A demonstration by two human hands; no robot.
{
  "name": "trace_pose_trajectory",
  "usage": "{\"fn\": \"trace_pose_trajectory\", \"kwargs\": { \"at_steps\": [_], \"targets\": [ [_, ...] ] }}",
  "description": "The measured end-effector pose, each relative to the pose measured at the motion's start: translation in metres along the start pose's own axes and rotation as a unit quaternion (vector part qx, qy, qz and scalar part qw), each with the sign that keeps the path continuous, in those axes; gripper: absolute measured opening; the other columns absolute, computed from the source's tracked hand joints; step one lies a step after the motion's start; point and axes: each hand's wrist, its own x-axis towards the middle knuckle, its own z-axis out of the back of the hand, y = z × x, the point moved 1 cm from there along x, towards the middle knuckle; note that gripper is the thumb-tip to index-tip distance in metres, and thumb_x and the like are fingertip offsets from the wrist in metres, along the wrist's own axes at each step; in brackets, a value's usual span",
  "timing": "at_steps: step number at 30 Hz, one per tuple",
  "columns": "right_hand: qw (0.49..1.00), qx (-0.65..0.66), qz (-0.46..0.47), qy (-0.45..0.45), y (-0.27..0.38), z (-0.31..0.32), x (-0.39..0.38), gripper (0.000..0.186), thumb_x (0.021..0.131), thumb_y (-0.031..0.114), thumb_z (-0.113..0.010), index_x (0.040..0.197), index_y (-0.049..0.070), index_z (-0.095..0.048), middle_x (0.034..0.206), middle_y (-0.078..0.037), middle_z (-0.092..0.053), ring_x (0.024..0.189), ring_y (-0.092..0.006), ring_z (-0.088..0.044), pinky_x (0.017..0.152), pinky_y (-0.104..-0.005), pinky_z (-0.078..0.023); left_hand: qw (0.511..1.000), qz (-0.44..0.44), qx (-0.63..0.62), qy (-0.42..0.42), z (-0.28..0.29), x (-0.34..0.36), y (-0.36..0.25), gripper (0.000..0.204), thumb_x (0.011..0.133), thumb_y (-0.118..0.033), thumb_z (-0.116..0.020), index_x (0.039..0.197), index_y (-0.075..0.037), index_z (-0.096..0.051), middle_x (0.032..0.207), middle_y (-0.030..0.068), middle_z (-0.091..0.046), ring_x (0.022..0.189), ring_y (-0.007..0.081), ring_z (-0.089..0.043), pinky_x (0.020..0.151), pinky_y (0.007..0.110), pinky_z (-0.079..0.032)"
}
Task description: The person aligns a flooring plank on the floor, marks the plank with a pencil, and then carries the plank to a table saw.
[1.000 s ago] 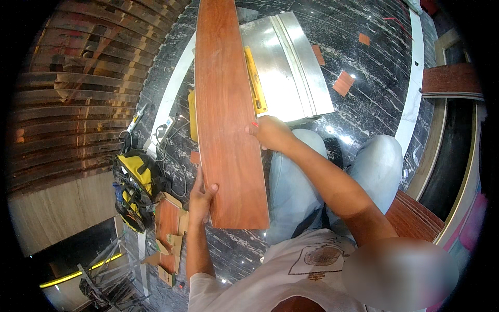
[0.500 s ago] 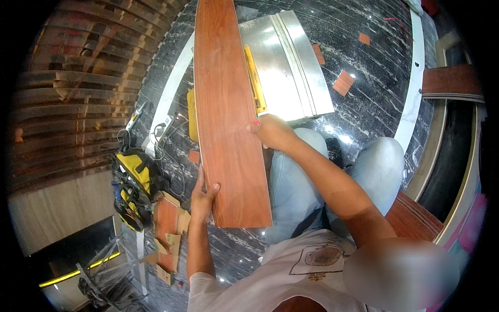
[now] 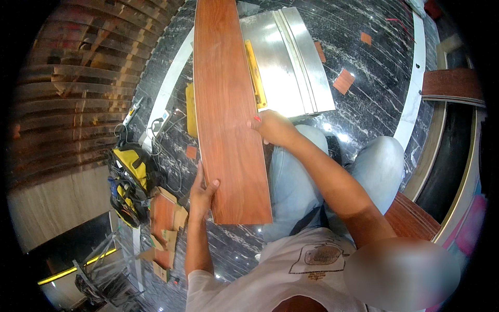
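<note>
A long reddish-brown wood-look floor plank (image 3: 228,114) lies lengthwise before me, its near end close to my body. My left hand (image 3: 201,191) grips its left edge near that end, thumb on top and fingers partly hidden underneath. On the right edge, my right hand (image 3: 271,127) is closed with its thumb over the face. A small red bit (image 3: 257,119) shows at the right hand's fingers; I cannot make out what it is. Just beyond this hand, a yellow tool with a long straight body (image 3: 254,73) lies alongside the plank on a shiny metal panel (image 3: 291,62).
Left of the plank are a black-and-yellow tool bag (image 3: 132,177), a power strip (image 3: 162,120) with cables and a torn carton (image 3: 169,229). Plank offcuts (image 3: 343,81) lie on the dark marble floor. More planks (image 3: 410,216) are stacked at my right, beside my bent knees.
My view has shifted slightly. Both hands keep their places on the plank, which shows almost no movement.
</note>
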Motion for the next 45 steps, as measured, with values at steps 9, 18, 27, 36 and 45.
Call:
{"fn": "trace_pose_trajectory", "kwargs": {
  "at_steps": [9,18,27,36,45],
  "targets": [
    [1.0,0.02,0.013,-0.008,-0.007,-0.003,0.003,0.051,0.096,0.043,-0.064,0.077,-0.004,-0.068,0.065,-0.016,-0.068,0.069,-0.0326,-0.07,0.075,-0.0453,-0.054,1.0,0.01,-0.013,-0.004,-0.004,-0.001,-0.004,0.084,0.093,-0.003,-0.065,0.158,0.005,-0.014,0.16,0.0217,-0.032,0.144,0.0255,-0.037,0.116,0.034,-0.033],
    [0.999,0.026,0.034,0.011,-0.008,-0.001,0.004,0.048,0.099,0.04,-0.062,0.079,-0.004,-0.062,0.06,-0.015,-0.064,0.055,-0.0242,-0.067,0.062,-0.0389,-0.052,1.0,0.004,0.021,-0.009,-0.003,0.001,-0.003,0.086,0.092,-0.006,-0.068,0.158,0.007,-0.014,0.161,0.0216,-0.031,0.145,0.0257,-0.035,0.116,0.034,-0.032],
    [1.0,0.012,0.024,0.01,-0.005,0.001,0.001,0.05,0.099,0.042,-0.061,0.083,-0.004,-0.065,0.06,-0.014,-0.064,0.056,-0.0239,-0.067,0.064,-0.0394,-0.052,1.0,-0.009,0.015,-0.008,0.002,0.001,0.004,0.083,0.092,-0.003,-0.067,0.157,0.007,-0.016,0.162,0.0215,-0.028,0.147,0.0257,-0.032,0.118,0.035,-0.029],
    [1.0,0.022,0.018,0.006,-0.009,-0.003,0.005,0.052,0.1,0.043,-0.06,0.079,-0.004,-0.064,0.061,-0.015,-0.065,0.06,-0.0271,-0.067,0.068,-0.0413,-0.053,1.0,-0.003,0.014,-0.007,0.0,0.002,0.001,0.082,0.092,0.0,-0.064,0.158,0.006,-0.015,0.161,0.0225,-0.029,0.148,0.0266,-0.031,0.119,0.035,-0.028],
    [1.0,-0.011,0.014,-0.02,-0.009,-0.005,0.007,0.056,0.097,0.047,-0.06,0.076,-0.003,-0.067,0.068,-0.018,-0.067,0.074,-0.0368,-0.069,0.077,-0.0475,-0.053,1.0,0.008,-0.008,-0.016,-0.007,0.0,-0.004,0.08,0.092,0.003,-0.061,0.158,0.005,-0.016,0.159,0.0221,-0.033,0.145,0.026,-0.036,0.116,0.035,-0.032]
  ]
}}
